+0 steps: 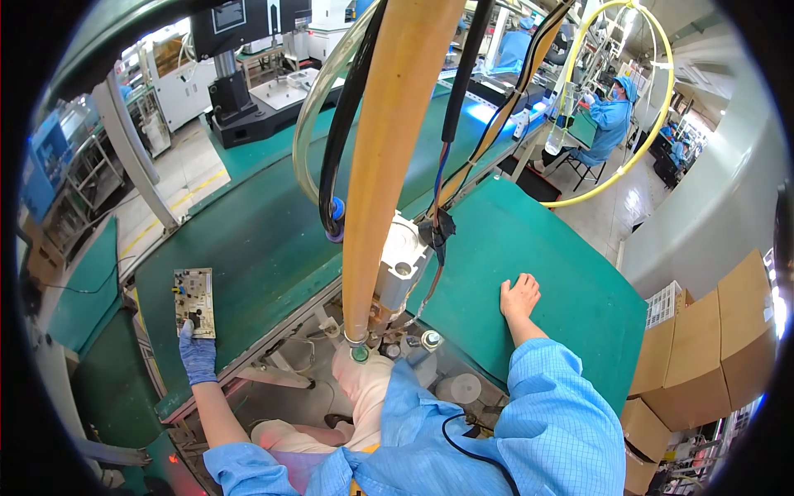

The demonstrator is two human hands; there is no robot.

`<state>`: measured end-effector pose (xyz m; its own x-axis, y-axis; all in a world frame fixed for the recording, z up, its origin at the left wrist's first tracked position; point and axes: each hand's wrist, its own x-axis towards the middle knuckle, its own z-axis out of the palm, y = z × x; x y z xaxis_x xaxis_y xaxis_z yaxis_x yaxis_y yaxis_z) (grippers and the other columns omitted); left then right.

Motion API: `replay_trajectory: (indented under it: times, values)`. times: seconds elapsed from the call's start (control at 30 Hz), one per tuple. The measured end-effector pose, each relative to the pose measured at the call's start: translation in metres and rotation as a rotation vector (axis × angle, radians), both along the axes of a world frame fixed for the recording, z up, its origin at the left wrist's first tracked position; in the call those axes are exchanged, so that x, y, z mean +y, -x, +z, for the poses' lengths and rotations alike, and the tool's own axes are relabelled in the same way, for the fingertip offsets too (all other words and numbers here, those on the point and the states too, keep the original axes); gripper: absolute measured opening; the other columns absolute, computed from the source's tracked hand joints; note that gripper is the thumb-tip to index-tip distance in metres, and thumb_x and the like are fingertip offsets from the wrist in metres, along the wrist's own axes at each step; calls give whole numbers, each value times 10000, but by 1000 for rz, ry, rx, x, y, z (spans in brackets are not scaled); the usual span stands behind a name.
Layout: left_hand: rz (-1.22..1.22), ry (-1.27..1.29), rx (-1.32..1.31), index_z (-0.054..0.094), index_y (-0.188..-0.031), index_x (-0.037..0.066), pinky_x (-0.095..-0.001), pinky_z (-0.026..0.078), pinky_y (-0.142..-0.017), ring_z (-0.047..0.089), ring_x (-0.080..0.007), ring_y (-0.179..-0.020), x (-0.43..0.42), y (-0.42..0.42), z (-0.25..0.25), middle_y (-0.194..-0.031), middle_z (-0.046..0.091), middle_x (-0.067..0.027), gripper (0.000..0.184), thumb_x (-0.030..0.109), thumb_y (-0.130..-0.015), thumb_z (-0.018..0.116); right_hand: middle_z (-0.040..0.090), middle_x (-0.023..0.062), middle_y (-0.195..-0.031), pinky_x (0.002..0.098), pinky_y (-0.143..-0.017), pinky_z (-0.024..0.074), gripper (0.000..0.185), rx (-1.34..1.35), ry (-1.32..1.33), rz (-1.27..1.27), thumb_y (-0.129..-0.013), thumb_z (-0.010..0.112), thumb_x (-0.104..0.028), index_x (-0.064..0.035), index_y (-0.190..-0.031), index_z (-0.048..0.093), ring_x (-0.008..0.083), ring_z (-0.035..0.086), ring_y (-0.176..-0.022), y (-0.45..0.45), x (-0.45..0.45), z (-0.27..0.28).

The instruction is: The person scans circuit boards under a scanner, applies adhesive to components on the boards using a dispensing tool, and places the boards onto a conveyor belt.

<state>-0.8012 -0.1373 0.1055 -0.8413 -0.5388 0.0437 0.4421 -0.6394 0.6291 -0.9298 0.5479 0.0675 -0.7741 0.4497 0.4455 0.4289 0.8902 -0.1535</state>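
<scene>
My left hand [197, 354], in a blue glove, grips the lower end of a circuit board [195, 302] over the left part of the green conveyor belt [256, 248]. Pale and dark components cover the board's upper face. On the right, my bare right hand [520, 296] rests on a green mat [471, 273] with its fingers apart and nothing under them that I can see. Between my hands stands a white metal device [404, 256], partly behind a thick tan tube [389, 149].
Black cables and a yellow hose loop [668, 99] hang ahead. Cardboard boxes [695, 347] stand at the right. A co-worker in blue [610, 124] sits at the upper right. A black machine stand [231, 107] is beyond the belt, and a metal post [132, 149] rises at the left.
</scene>
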Motion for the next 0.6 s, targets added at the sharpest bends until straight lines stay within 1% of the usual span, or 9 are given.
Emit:
replay_trajectory:
  times: [0.37, 0.43, 0.5, 0.57, 0.6]
  values:
    - [14, -2, -4, 441, -1232, 26, -400, 435, -942, 523, -252, -1092, -1, -1, -2, -1194, 525, -134, 464, 19, -786, 567, 461, 110, -1172, 409, -925, 337, 406, -34, 0, -13, -778, 528, -335, -60, -1071, 476, 263, 408, -1123, 0, -2, 3]
    - [-10, 6, 21, 451, -1218, 3, -377, 432, -947, 530, -252, -1084, -2, -2, -3, -1205, 523, -139, 450, 36, -791, 588, 456, 110, -1179, 410, -929, 334, 405, -45, 8, -9, -779, 527, -336, -60, -1071, 474, 261, 403, -1128, 0, -2, 3]
    - [4, 12, 25, 448, -1221, 1, -375, 429, -951, 525, -248, -1091, 6, -1, 3, -1211, 518, -138, 451, 38, -792, 584, 451, 110, -1186, 412, -932, 331, 404, -54, 17, -2, -780, 526, -336, -61, -1071, 473, 260, 398, -1133, -1, -1, 1]
    - [4, 45, 27, 433, -1230, -3, -389, 427, -950, 522, -246, -1090, 12, -3, 12, -1185, 528, -133, 455, 37, -795, 561, 509, 126, -1123, 430, -890, 371, 389, 60, -54, 14, -742, 546, -321, -44, -1014, 523, 286, 446, -1088, 1, 2, -4]
    - [35, -25, -21, 429, -1220, -35, -377, 414, -962, 521, -248, -1082, 4, 1, 1, -1184, 520, -142, 437, 38, -802, 532, 532, 139, -1086, 437, -875, 386, 386, -1, -11, 12, -728, 556, -321, -41, -994, 543, 303, 471, -1056, -2, 1, 9]
